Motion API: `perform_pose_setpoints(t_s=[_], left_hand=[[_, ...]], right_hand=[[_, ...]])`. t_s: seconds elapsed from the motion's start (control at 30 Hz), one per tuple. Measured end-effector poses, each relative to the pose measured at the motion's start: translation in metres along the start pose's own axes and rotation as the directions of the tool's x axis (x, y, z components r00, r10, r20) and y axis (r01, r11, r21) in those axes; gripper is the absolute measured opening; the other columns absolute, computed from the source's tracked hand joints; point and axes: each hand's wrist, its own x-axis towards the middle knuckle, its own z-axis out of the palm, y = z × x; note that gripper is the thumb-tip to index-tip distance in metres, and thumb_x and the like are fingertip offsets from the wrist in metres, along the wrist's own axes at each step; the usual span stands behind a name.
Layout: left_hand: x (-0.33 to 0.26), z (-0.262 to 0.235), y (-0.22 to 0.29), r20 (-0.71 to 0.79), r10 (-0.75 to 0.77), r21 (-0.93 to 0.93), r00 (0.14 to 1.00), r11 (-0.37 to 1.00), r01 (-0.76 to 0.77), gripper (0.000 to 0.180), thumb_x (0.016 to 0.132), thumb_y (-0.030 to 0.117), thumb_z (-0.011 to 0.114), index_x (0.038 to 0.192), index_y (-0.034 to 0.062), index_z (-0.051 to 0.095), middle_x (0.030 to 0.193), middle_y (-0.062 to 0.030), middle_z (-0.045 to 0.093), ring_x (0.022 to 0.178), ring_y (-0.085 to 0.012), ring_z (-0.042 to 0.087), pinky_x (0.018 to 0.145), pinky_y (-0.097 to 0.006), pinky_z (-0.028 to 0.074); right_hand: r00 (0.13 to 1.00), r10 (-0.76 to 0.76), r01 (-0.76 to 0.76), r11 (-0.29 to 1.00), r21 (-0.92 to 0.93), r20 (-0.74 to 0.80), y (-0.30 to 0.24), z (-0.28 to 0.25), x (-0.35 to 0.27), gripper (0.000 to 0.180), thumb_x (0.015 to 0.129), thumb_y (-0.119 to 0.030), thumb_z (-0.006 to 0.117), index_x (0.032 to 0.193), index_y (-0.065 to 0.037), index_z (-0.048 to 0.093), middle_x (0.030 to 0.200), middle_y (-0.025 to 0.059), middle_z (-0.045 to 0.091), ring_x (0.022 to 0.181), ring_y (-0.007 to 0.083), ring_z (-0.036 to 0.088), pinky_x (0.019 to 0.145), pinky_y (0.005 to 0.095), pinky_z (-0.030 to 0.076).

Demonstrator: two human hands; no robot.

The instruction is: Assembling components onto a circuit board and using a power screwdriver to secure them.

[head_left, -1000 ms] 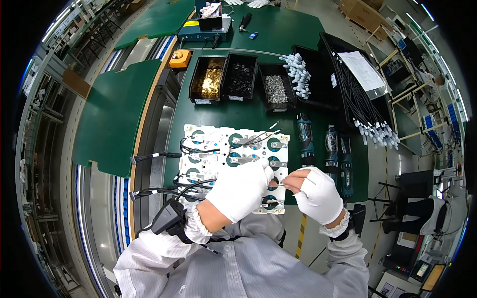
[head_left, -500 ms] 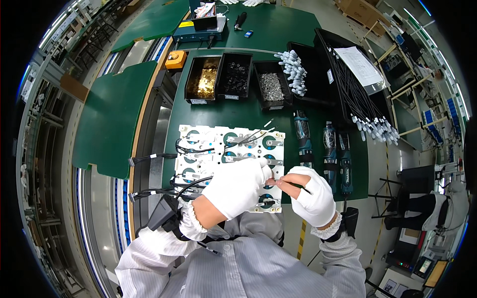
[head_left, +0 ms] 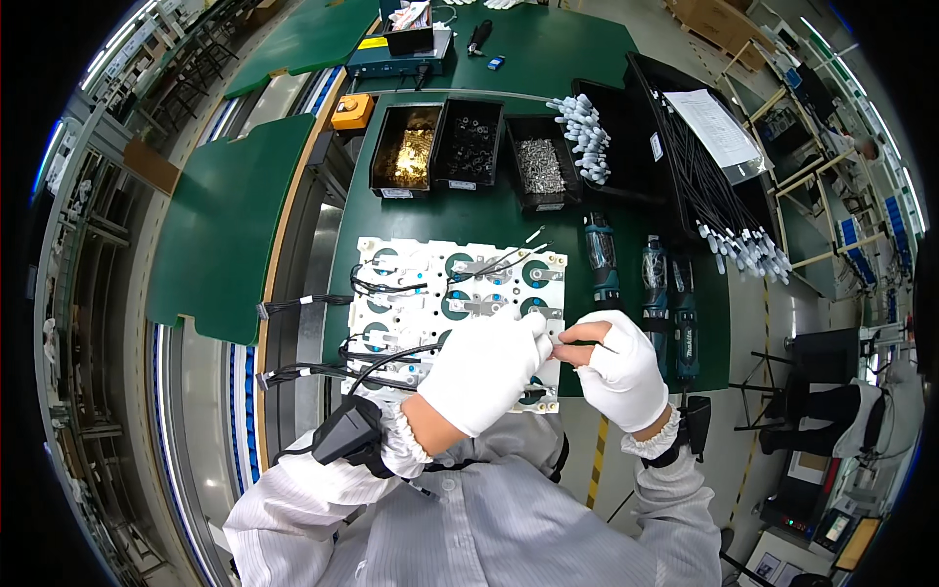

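A white plastic panel with round cutouts, grey metal strips and black cables lies flat on the green table. Over its right side, my left hand in a white glove has its fingers drawn together, with their tips largely hidden. My right hand, its glove leaving the thumb and forefinger tips bare, pinches at the panel's right edge. Both sets of fingertips meet there. Whatever sits between them is too small or covered to make out. Black cables run off the panel's left side.
Beyond the panel stand black bins of gold-coloured parts, dark parts and silver hardware. Several teal power screwdrivers lie right of it. A large black tray holds white-tipped cables. An orange box stands far left.
Both hands have shifted slightly right, still meeting at the fingertips. The thin dark piece by my right fingers no longer shows. The whole view has moved a little.
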Motion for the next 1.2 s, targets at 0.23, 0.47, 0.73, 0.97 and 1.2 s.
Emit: perform_pose_setpoints(t_s=[0.23,0.47,0.73,0.97,1.2], left_hand=[[0.005,0.0,0.004,0.022,-0.103,-0.13,0.994,0.986,0.105,0.011,0.094,0.016,0.062,0.099,0.0052,0.062,0.089,-0.0117,0.061,0.081,-0.0327,0.064,0.069,-0.042,0.053],[-0.031,-0.057,-0.007,-0.232,-0.347,0.101,0.909,0.921,0.377,0.019,0.09,0.009,0.073,0.108,0.0105,0.069,0.089,-0.009,0.064,0.069,-0.0282,0.068,0.061,-0.037,0.055],[-0.141,-0.126,-0.135,-0.231,-0.448,0.257,0.864,0.829,0.498,0.017,0.093,0.014,0.074,0.083,0.0016,0.069,0.071,-0.0131,0.059,0.061,-0.0302,0.061,0.059,-0.039,0.049],[-0.077,-0.088,-0.09,-0.378,-0.218,0.078,0.9,0.961,0.265,0.023,0.079,0.005,0.079,0.099,0.0085,0.068,0.096,-0.0064,0.066,0.091,-0.0298,0.065,0.079,-0.043,0.052],[-0.009,-0.012,-0.006,0.075,-0.003,0.011,0.997,1.0,0.002,0.013,0.088,0.014,0.066,0.1,0.0096,0.069,0.106,-0.0018,0.067,0.094,-0.0252,0.064,0.078,-0.039,0.055]], right_hand=[[0.994,0.087,-0.083,0.995,-0.061,0.064,-0.01,0.0,0.005,0.024,0.07,0.009,0.069,0.089,-0.004,0.077,0.095,0.0071,0.07,0.089,0.0264,0.066,0.075,0.0366,0.056],[0.992,0.021,-0.014,0.999,-0.05,0.125,-0.002,0.001,0.011,0.02,0.07,0.007,0.073,0.087,-0.003,0.074,0.093,0.0064,0.068,0.087,0.0262,0.066,0.074,0.0368,0.056],[0.987,0.022,-0.011,0.998,-0.068,0.161,-0.007,-0.001,0.018,0.011,0.078,-0.004,0.078,0.08,-0.005,0.067,0.092,0.004,0.065,0.086,0.0217,0.066,0.07,0.0324,0.057],[0.957,0.224,-0.254,0.955,0.155,0.186,0.004,-0.002,0.005,0.019,0.075,0.007,0.072,0.089,-0.004,0.079,0.099,0.0083,0.07,0.081,0.0238,0.07,0.072,0.0315,0.058],[0.948,0.176,-0.21,0.972,0.105,0.266,-0.005,-0.007,0.031,0.013,0.075,0.005,0.073,0.084,-0.004,0.075,0.099,0.0079,0.068,0.08,0.0247,0.069,0.071,0.033,0.058]])
